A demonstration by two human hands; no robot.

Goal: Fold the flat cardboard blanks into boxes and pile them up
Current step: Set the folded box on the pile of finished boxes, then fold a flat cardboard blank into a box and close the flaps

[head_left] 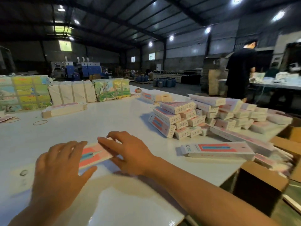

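Both hands on one flat pink-and-blue printed cardboard blank (96,154), low on the white tabletop (97,115).

Left hand (60,170) fingers spread, laid over the blank's near end; right hand (128,152) fingers loosely bent, tips touching its far edge; the blank lies between them. Heap of folded white-and-pink cardboard boxes (203,118) well right; one long folded box (218,150) nearer.
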